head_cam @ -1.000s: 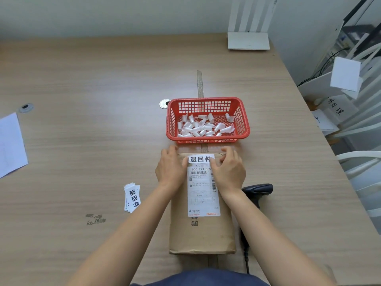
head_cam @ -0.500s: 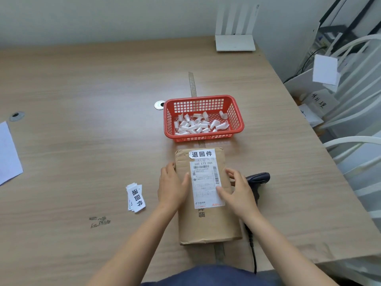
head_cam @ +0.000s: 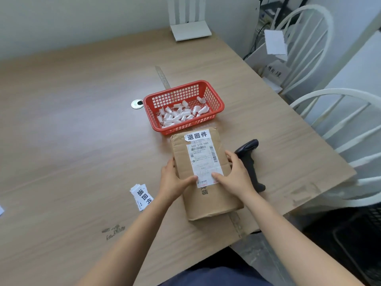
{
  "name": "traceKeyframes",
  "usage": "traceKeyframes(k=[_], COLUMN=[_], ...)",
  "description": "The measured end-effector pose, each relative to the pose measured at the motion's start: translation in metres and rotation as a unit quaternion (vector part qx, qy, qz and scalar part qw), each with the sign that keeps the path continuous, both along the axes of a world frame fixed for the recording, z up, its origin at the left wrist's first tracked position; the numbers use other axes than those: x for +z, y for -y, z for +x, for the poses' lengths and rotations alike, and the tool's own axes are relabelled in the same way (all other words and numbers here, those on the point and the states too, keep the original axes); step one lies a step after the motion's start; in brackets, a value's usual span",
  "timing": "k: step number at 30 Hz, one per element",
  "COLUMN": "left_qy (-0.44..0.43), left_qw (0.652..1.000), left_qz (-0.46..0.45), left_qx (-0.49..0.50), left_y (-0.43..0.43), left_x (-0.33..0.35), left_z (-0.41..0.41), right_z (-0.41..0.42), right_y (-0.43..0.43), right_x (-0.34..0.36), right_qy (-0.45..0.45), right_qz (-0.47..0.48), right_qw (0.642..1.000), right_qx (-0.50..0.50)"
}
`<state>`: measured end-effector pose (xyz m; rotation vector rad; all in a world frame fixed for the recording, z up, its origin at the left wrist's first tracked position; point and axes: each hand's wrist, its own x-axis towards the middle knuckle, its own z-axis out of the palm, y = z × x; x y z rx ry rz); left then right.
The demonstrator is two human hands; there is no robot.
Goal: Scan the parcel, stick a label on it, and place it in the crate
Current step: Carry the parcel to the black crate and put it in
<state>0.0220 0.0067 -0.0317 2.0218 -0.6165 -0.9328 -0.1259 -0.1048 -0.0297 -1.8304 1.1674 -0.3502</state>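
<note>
A flat brown cardboard parcel [head_cam: 214,199] lies on the wooden table [head_cam: 72,131] in front of me. It carries a white shipping label [head_cam: 203,156] and, at its far end, a small white sticker [head_cam: 196,135] with black characters. My left hand [head_cam: 174,180] grips its left edge, thumb on top. My right hand [head_cam: 235,176] grips its right edge, thumb on the shipping label. A black barcode scanner [head_cam: 249,159] lies on the table just right of the parcel. A stack of spare stickers [head_cam: 142,196] sits to the left.
A red plastic basket [head_cam: 214,100] holding several peeled white backing scraps stands just beyond the parcel. White chairs [head_cam: 338,129] stand past the table's right edge. A dark crate [head_cam: 362,234] sits on the floor at the lower right. A white router [head_cam: 190,30] stands at the far edge.
Both hands slid from the top sticker down to the parcel's sides and took hold of it. My view has swung right, revealing the chairs and the floor crate.
</note>
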Motion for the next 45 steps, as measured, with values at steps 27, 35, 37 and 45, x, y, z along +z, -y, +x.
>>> traceKeyframes(k=[27,35,37,45], left_qy=[0.113,0.100,0.101,0.112], left_qw=[0.909,0.868,0.856,0.798], left_qz=[-0.164,-0.158,-0.155,-0.143], left_qx=[-0.367,-0.460,-0.483,-0.575], left_y=[0.117,0.149,0.158,0.204], left_x=[0.068,0.059,0.058,0.056], left_z=[-0.292,-0.451,-0.481,-0.567], right_z=[-0.327,-0.483,-0.511,-0.587], right_y=[-0.003,-0.008,-0.010,0.004], right_x=[0.075,0.068,0.066,0.052], right_qy=[0.029,0.002,0.007,0.017], right_qz=[-0.140,-0.127,-0.114,-0.098], right_qw=[0.936,0.907,0.898,0.859], right_qx=[-0.322,-0.403,-0.425,-0.503])
